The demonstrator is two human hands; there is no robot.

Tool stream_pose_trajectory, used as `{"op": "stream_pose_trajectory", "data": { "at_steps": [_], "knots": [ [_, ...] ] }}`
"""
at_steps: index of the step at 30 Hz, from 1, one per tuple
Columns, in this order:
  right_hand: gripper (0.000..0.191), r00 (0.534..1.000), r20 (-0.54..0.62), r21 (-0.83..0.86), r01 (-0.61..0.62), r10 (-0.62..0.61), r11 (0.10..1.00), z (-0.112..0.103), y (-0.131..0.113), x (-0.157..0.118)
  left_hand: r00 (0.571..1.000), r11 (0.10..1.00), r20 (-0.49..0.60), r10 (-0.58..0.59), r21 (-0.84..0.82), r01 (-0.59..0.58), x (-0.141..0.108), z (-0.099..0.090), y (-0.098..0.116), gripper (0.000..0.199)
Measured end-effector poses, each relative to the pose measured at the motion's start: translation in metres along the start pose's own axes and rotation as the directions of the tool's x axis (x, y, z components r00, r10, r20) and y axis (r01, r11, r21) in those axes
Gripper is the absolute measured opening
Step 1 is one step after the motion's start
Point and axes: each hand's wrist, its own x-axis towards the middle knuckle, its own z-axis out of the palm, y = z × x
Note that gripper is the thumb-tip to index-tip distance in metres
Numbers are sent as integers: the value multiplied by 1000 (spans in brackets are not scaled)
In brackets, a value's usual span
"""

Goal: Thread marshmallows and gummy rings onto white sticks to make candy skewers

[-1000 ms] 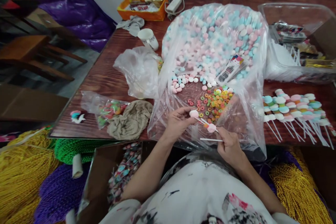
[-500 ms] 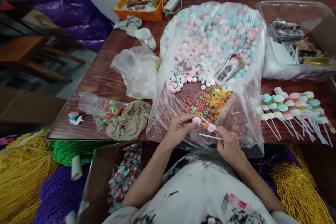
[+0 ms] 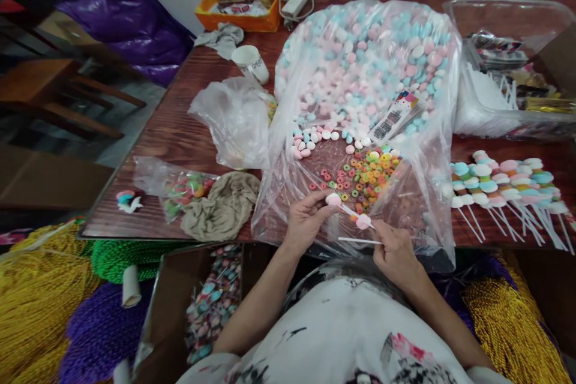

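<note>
My left hand (image 3: 308, 219) pinches a pale pink marshmallow (image 3: 333, 199) at the upper-left end of a thin white stick (image 3: 348, 211). My right hand (image 3: 396, 251) grips the stick's other end. Close to the right fingers, a second pink marshmallow (image 3: 362, 222) is threaded on it, with a small orange ring candy (image 3: 353, 218) against its left side. Another white stick (image 3: 359, 240), bare where it shows, juts leftward from the right hand. Just beyond my hands, loose coloured ring candies (image 3: 375, 174) lie on a clear plastic bag (image 3: 288, 198) full of marshmallows (image 3: 355, 66).
Finished-looking marshmallow skewers (image 3: 508, 183) lie in a row at right, below a clear bin (image 3: 495, 114) holding white sticks. To the left are a crumpled cloth (image 3: 222, 207), a bag of ring candies (image 3: 191, 189) and a paper cup (image 3: 252, 64). A box of wrapped sweets (image 3: 213, 306) stands below the table edge.
My left hand has shifted slightly up and left with its marshmallow, widening the gap to the one by my right hand. The right hand has dipped a little.
</note>
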Motion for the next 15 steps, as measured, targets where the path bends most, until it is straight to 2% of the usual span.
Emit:
{"op": "stream_pose_trajectory", "data": {
  "at_steps": [4, 7, 11, 13, 15],
  "knots": [
    [37, 1000, 6, -64, -11, 11, 998, -2, -4, 0, 997, 995, -18, 70, 76, -68, -2, 1, -3, 43],
    [32, 998, 34, -125, -41, 45, 991, -3, -9, 1, 974, 948, -10, 225, 234, -217, -4, 0, -4, 31],
    [32, 996, 54, -146, -68, 76, 987, -1, -15, 1, 877, 754, 102, 470, 470, -459, -7, -3, -1, 19],
    [34, 997, 36, -122, -58, 62, 991, 1, -17, 1, 823, 663, 157, 547, 519, -540, -8, -3, 2, 18],
    [34, 999, 7, -83, -34, 34, 996, 3, -19, 0, 790, 612, 187, 583, 539, -579, -11, -3, 3, 20]
  ]
}}
